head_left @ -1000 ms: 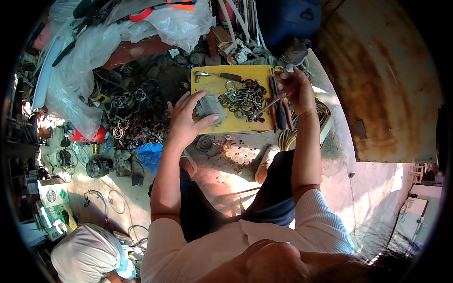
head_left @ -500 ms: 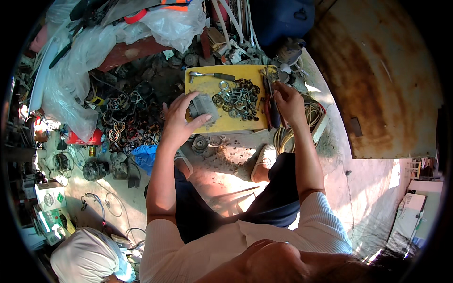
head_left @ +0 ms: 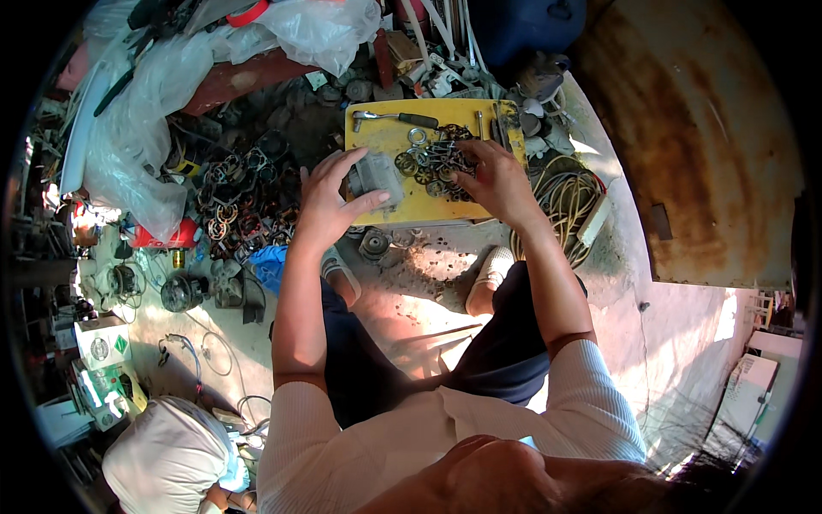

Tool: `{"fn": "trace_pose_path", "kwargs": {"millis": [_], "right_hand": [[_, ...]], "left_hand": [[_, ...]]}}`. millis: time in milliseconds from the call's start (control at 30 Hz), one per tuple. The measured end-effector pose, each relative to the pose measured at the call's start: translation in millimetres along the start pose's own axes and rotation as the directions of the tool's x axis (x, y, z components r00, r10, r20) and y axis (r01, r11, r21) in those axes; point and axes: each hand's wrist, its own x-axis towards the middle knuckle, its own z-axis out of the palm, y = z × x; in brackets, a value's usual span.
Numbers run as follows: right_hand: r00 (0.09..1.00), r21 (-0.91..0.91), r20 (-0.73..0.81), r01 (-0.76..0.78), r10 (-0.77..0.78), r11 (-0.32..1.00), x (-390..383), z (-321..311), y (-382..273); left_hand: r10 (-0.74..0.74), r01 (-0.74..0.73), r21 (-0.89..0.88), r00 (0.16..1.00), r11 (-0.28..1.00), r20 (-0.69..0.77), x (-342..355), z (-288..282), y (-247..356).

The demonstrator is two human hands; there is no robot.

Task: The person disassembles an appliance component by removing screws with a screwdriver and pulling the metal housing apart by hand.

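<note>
In the head view, the person's left hand is spreading its thumb and fingers wide around the left side of a gray metal block. The thumb is lying across the block's near edge, and the pointing finger is stretching to its far left corner. I cannot tell if the hand is squeezing the block or just resting there. The block is sitting on the left part of a yellow board, between the two hands but right by the left one.

The right hand is bending its fingers down over the right side of a pile of little metal parts. Its thumb and pointing finger are staying a small gap apart, and I cannot tell if they are pinching any part. The pile is lying just to the right of the block, so the right hand is sitting well apart from the block.

A ratchet wrench is lying along the far edge of the board, and a shiny ring is resting below its dark handle. A loop of cable is lying on the floor to the right.
</note>
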Motion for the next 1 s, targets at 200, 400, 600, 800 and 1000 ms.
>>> {"fn": "trace_pose_path", "kwargs": {"millis": [200, 400, 600, 800, 1000], "right_hand": [[0.958, 0.180, 0.094, 0.250, -0.269, 0.951, 15, 47, -25], [0.935, 0.140, 0.172, 0.288, -0.309, 0.947, 25, 58, -31], [0.921, 0.076, 0.196, 0.328, -0.336, 0.942, 29, 59, -32], [0.911, 0.212, 0.063, 0.387, -0.408, 0.897, 32, 66, -24], [0.930, 0.378, 0.208, 0.209, -0.302, 0.902, 27, 39, -38]], "left_hand": [[0.002, -0.001, -0.093, 1.000, 0.996, 0.017, 5, 3, 1], [0.028, -0.015, -0.165, 0.996, 0.986, 0.079, 8, 0, -2], [-0.020, 0.078, -0.296, 0.981, 0.952, 0.194, 4, 0, -14], [-0.075, 0.120, -0.141, 0.954, 0.983, 0.289, 7, 4, -24], [-0.068, 0.189, -0.343, 0.940, 0.920, 0.334, 8, 3, -21]]}}
